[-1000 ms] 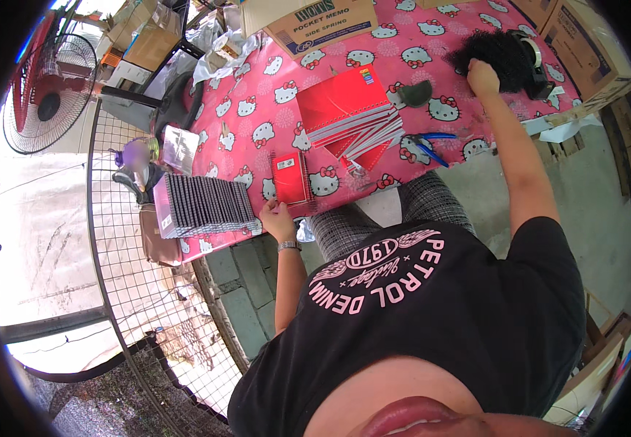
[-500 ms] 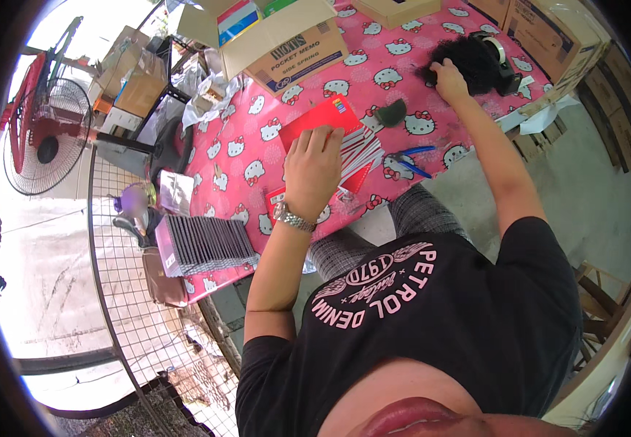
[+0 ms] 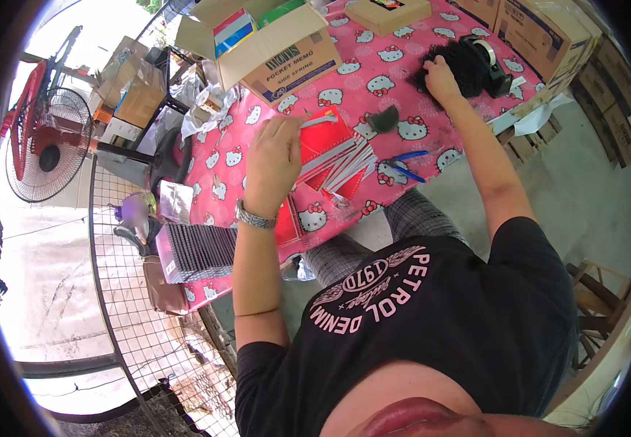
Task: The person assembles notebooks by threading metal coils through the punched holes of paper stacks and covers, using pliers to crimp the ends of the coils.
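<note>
My left hand (image 3: 275, 156), a metal watch on its wrist, is over the left side of a pile of red-covered notebooks (image 3: 326, 142), its fingers curled. A pale narrow strip (image 3: 318, 121) lies just beyond its fingertips; what the fingers hold is hidden. More notebooks with white page edges fan out toward the table's near edge. Farther right, my right hand (image 3: 443, 81) has its fingers closed at the left side of a bundle of fine black strands (image 3: 459, 67). A black tape dispenser (image 3: 491, 65) stands against the bundle.
Blue-handled pliers (image 3: 407, 166) and a dark green half-round piece (image 3: 384, 119) lie right of the notebooks. An open carton (image 3: 290, 69) stands at the back, a stack of dark-edged booklets (image 3: 203, 251) at the left corner. Closed boxes (image 3: 537, 40) line the back right.
My left hand has moved left, from the top of the red cover to its left side. The pale strip now shows beside its fingertips. My right hand stays at the black strands.
</note>
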{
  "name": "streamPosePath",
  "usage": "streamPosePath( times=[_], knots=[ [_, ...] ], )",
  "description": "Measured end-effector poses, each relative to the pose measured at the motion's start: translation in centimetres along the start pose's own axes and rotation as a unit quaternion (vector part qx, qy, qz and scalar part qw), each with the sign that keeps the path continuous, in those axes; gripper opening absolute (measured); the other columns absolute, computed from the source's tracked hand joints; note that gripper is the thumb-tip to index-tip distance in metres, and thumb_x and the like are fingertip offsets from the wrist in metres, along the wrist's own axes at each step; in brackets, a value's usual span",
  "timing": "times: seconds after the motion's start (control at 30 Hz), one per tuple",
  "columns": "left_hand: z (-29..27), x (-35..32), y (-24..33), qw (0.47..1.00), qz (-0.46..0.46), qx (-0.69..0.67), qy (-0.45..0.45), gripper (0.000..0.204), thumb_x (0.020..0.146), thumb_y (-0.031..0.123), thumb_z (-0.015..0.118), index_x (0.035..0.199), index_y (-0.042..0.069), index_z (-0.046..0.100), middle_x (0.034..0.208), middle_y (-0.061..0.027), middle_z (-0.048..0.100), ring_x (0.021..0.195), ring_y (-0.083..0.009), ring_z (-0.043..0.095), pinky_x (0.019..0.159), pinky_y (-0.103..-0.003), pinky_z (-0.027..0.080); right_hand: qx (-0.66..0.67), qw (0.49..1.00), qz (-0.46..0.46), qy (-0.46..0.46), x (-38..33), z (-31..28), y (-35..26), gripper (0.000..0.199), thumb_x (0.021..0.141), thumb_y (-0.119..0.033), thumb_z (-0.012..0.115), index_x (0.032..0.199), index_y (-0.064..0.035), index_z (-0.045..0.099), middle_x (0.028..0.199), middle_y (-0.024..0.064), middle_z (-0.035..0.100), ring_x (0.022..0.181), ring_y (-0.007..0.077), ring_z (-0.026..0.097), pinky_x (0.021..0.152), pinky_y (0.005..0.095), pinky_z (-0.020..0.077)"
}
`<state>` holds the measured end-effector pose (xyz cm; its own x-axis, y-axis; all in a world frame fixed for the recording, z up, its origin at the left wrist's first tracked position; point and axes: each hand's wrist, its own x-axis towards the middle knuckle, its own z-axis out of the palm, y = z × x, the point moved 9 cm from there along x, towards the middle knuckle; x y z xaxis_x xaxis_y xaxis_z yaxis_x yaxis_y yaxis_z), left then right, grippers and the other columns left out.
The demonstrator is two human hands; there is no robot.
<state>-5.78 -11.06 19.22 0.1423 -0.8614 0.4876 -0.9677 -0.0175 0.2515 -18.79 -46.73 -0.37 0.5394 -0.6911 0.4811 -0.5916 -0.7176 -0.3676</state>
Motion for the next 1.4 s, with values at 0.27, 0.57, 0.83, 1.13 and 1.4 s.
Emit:
streamPosePath(
  times=[0.27, 0.57, 0.83, 1.13, 1.4],
  knots=[
    [0.8, 1.5, -0.6, 0.992, -0.023, 0.088, 0.088, 0.016, 0.09, 0.021, 0.06, 0.097, 0.007, 0.06, 0.092, -0.0093, 0.063, 0.091, -0.0278, 0.057, 0.084, -0.04, 0.036, 0.376, 0.904, -0.202, -0.025, -3.5, -12.8, -22.1, 0.033, 0.084, -0.009, 0.062, 0.117, -0.014, 0.067, 0.102, 0.0043, 0.062, 0.098, 0.0194, 0.055, 0.094, 0.0347, 0.0396],
    [0.8, 1.2, 0.4, 0.991, -0.01, 0.097, 0.095, 0.02, 0.09, 0.026, 0.063, 0.097, 0.007, 0.061, 0.087, -0.0067, 0.063, 0.083, -0.0243, 0.056, 0.08, -0.039, 0.036, 0.39, 0.888, -0.245, -0.005, -5.0, -13.9, -24.4, 0.02, 0.087, -0.01, 0.065, 0.106, -0.0125, 0.07, 0.089, 0.0025, 0.057, 0.091, 0.0175, 0.054, 0.082, 0.0328, 0.0425],
    [1.1, 1.0, 1.3, 0.981, 0.003, 0.147, 0.124, 0.019, 0.091, 0.026, 0.061, 0.096, 0.008, 0.059, 0.087, -0.0069, 0.062, 0.083, -0.0259, 0.057, 0.079, -0.04, 0.038, 0.432, 0.859, -0.258, -0.099, -4.7, -14.1, -25.3, 0.021, 0.091, -0.008, 0.06, 0.111, -0.0077, 0.067, 0.093, 0.0063, 0.059, 0.081, 0.0168, 0.058, 0.07, 0.0282, 0.0467],
    [1.3, 1.3, 1.2, 0.984, -0.022, 0.145, 0.099, 0.021, 0.093, 0.029, 0.057, 0.096, 0.008, 0.058, 0.085, -0.0075, 0.061, 0.085, -0.0264, 0.057, 0.081, -0.041, 0.038, 0.366, 0.838, -0.39, -0.108, -5.0, -14.8, -26.1, 0.025, 0.092, -0.013, 0.06, 0.116, -0.0139, 0.066, 0.095, 0.007, 0.064, 0.082, 0.0178, 0.06, 0.071, 0.0309, 0.0486],
    [0.9, 0.7, 1.7, 0.986, -0.014, 0.121, 0.109, 0.024, 0.092, 0.026, 0.057, 0.109, 0.009, 0.058, 0.093, -0.0074, 0.063, 0.093, -0.0249, 0.058, 0.088, -0.044, 0.037, 0.457, 0.817, -0.18, -0.301, -5.3, -12.9, -25.9, 0.034, 0.09, -0.008, 0.061, 0.124, -0.0065, 0.057, 0.09, 0.0074, 0.061, 0.078, 0.0155, 0.059, 0.07, 0.0288, 0.0477]
  ],
)
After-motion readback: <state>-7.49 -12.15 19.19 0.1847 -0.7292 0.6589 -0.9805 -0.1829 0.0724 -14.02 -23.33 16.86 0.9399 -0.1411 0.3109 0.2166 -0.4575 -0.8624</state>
